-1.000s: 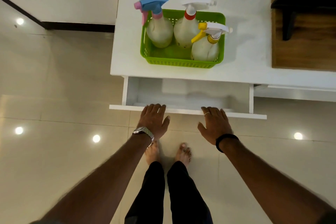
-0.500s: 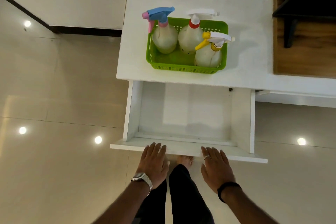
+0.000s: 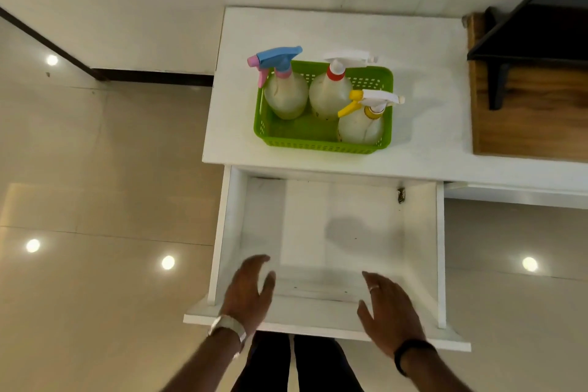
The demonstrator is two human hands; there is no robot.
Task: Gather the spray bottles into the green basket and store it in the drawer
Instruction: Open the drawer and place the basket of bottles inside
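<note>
The green basket (image 3: pixel 299 137) stands on the white cabinet top (image 3: pixel 426 137). Three spray bottles stand upright in it: one with a blue and pink trigger (image 3: pixel 284 95), one with a white trigger and red collar (image 3: pixel 329 95), one with a yellow and white trigger (image 3: pixel 361 127). Below, the white drawer (image 3: pixel 420 248) is pulled far out and holds nothing. My left hand (image 3: pixel 249 291) and my right hand (image 3: pixel 389 312) hover over the drawer's front edge, fingers apart, holding nothing.
A wooden board (image 3: pixel 534 124) with a dark shelf bracket (image 3: pixel 499 86) lies on the counter at the right. Glossy floor tiles (image 3: pixel 95 200) spread to the left. My legs (image 3: pixel 299 363) stand right under the drawer front.
The drawer has come much farther out toward me. Both hands have let go of its front edge and lifted above it, fingers spread.
</note>
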